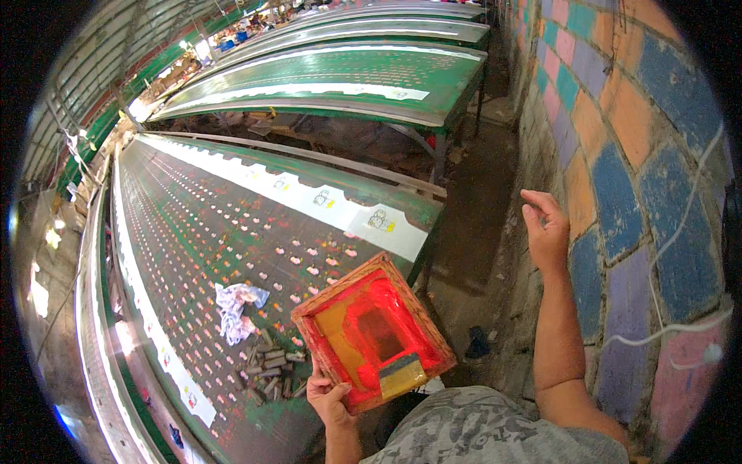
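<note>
Pale cloth (237,311) and a pile of short sticks (272,366) lie beyond and left of the left fingers. Left hand (331,398) grips the red-smeared frame (357,321) at its near-left edge, thumb on top; best hold firm and level so the yellow-grey block (402,375), right of those fingers, doesn't slide. Right hand (547,230) reaches forward near painted wall (630,116), fingers half-curled, narrow gap, nothing visible held.

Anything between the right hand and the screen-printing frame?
Nothing visible stands between the right hand and the screen-printing frame; the hand is to the frame's right. The left hand holds its lower-left side.
</note>
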The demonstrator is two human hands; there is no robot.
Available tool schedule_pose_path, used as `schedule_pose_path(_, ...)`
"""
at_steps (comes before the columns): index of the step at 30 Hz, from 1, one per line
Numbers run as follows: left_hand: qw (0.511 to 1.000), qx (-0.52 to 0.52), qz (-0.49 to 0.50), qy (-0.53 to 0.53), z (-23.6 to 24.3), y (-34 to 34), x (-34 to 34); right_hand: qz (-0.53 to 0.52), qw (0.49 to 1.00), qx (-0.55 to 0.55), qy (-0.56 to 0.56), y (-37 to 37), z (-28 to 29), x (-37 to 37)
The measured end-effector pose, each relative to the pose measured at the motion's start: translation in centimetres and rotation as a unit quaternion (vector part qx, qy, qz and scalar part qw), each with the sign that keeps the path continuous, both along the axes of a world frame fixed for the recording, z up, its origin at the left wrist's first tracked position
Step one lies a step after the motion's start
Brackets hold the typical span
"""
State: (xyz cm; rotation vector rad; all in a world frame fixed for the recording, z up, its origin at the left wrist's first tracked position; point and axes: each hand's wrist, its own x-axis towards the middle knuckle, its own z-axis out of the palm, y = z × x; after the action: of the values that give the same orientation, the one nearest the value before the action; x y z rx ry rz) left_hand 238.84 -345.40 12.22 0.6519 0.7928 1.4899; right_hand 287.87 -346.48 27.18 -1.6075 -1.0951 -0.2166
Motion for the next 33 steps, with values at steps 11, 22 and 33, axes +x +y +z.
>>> schedule_pose_path(11, 1.000, 0.003, 0.005, -0.014, 0.8, 14.9, 9.8, -0.002, 0.993, -0.093, -0.076, 11.1, -1.2, 9.8)
schedule_pose_path(22, 0.998, 0.036, 0.044, -0.032, 0.6, 22.2, 21.2, 0.109, 0.972, -0.181, -0.105, 20.3, -4.9, 18.9)
schedule_pose_path(33, 0.986, -0.005, 0.165, 0.010, 0.7, 24.2, 43.3, 0.181, 0.957, -0.226, -0.012, 30.7, -11.3, 45.0)
